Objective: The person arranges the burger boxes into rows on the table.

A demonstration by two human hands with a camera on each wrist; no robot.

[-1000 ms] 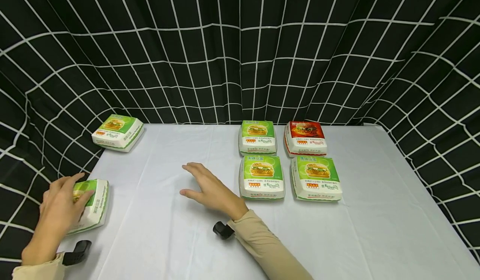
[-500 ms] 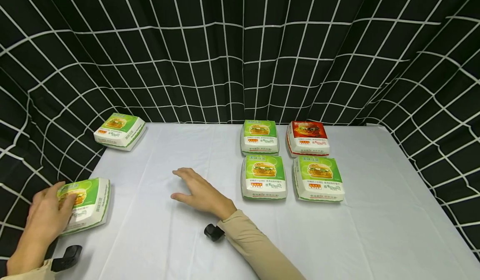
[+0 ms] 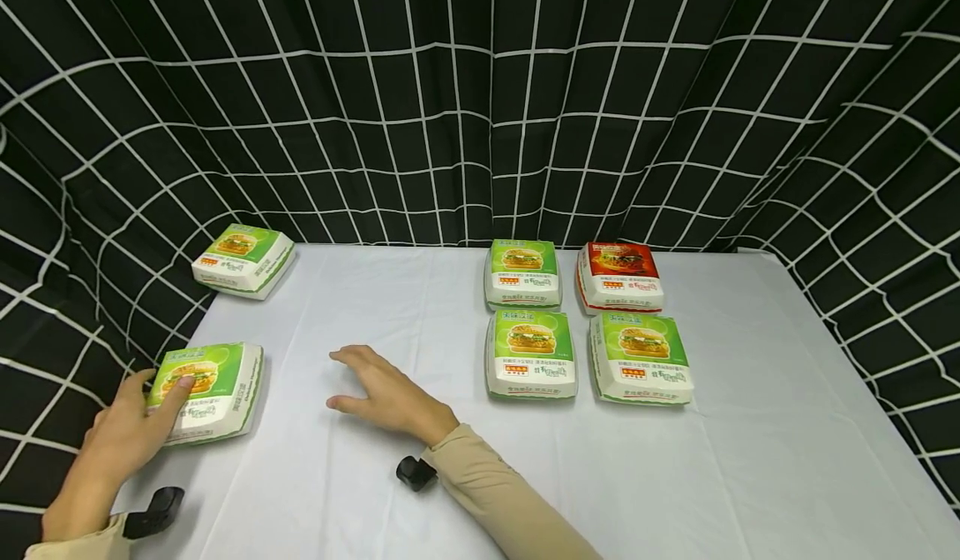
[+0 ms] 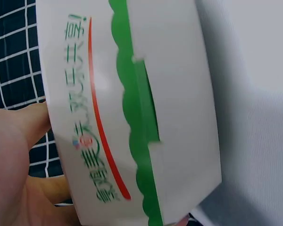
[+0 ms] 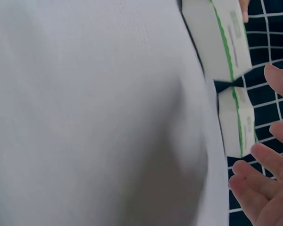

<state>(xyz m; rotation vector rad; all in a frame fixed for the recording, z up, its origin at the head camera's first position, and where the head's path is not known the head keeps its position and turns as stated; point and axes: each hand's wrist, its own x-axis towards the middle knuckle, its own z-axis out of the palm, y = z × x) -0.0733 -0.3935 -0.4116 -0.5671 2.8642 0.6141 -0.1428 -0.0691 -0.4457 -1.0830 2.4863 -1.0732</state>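
At the table's left edge my left hand (image 3: 123, 439) grips a green and white burger box (image 3: 225, 389), thumb across its lid and the other fingers at its left side. Close up in the left wrist view, the box's white side (image 4: 184, 103) with a green scalloped edge fills the middle, part of the hand (image 4: 14, 165) beside it. My right hand (image 3: 390, 397) hovers over the middle of the table, fingers extended and nothing in them. In the right wrist view its spread fingers (image 5: 273, 162) show at the right edge.
Another green burger box (image 3: 243, 260) sits at the far left corner. Right of centre stand three green boxes (image 3: 522, 272) and a red one (image 3: 620, 277), in two rows. White cloth (image 3: 360, 485) covers the table; a black gridded curtain (image 3: 420, 110) surrounds it.
My left hand has shifted its hold, and the burger box has moved right and slightly away from me. The right hand has drifted a little left. The other boxes keep their places.
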